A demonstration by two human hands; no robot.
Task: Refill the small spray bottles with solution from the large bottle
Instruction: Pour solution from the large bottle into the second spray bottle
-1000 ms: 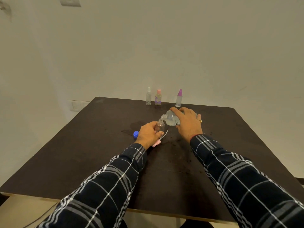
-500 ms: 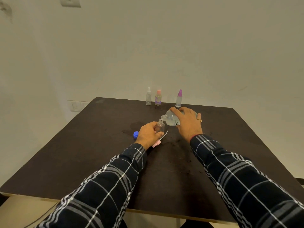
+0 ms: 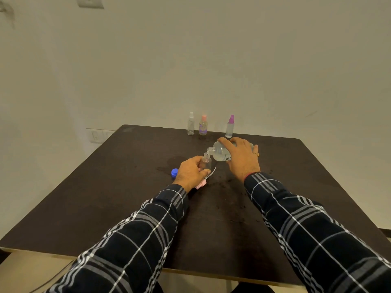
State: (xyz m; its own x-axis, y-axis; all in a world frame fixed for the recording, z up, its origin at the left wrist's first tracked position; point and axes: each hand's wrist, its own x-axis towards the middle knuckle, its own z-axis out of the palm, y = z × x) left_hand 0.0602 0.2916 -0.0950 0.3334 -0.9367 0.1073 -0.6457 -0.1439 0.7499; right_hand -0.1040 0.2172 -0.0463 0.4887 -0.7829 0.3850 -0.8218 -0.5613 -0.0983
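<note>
Small uncapped spray bottle (image 3: pixel 207 163) is held upright near the centre of the surface (image 3: pixel 105 197), the fingers (image 3: pixel 196 159) of the left hand (image 3: pixel 191 173) clamped round it. Large bottle (image 3: pixel 220 153) is tipped at its 2 o'clock, mouth over the small neck, with the right hand (image 3: pixel 241 159) clamped on top. Blue cap (image 3: pixel 174 172) is seen at the left hand's 9 o'clock. Three capped spray bottles (image 3: pixel 203 126) are stood toward 12 o'clock.

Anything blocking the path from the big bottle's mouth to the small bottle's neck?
Nothing visible. The large bottle, tilted by the right hand, has its mouth just above the open neck of the small bottle. The left hand grips that bottle's body, below the neck. The blue cap lies off to the side.
</note>
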